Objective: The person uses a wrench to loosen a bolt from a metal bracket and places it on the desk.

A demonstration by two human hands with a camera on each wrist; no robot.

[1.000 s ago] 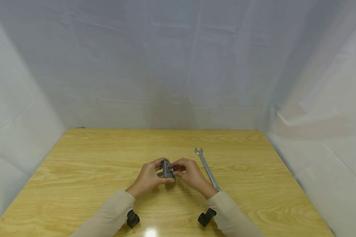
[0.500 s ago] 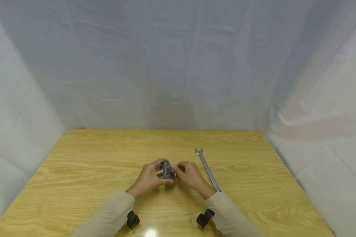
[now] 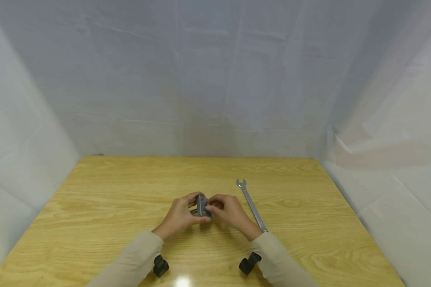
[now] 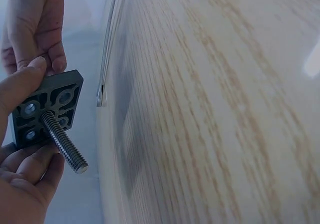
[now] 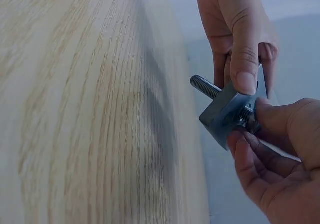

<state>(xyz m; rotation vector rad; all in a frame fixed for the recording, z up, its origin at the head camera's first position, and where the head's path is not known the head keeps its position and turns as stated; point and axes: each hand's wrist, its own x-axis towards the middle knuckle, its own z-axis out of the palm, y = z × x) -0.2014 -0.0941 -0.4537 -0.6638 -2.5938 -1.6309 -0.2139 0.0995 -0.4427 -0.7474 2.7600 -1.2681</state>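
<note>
Over the middle of the table, my left hand (image 3: 177, 213) grips a square grey metal plate (image 3: 201, 206) by two opposite edges, thumb on one and fingers on the other. Holes and raised ribs mark the plate's face in the left wrist view, and a long threaded bolt (image 4: 62, 140) sticks out through its centre. On the opposite face, my right hand (image 5: 280, 159) pinches the bolt's other end between thumb and fingers. Some thread shows between those fingertips and the plate in the right wrist view; the pinched end is mostly covered.
A steel wrench (image 3: 252, 205) lies on the wooden table (image 3: 129, 183) to the right, its open end pointing away and its near end by my right wrist. White sheeting (image 3: 208, 79) hangs behind the table and at both sides. Black wrist cameras sit on both sleeves.
My right thumb and fingers have shifted at the bolt's end, the thumb rising along the plate and then coming lower again. The left hand, the plate and the wrench look unmoved.
</note>
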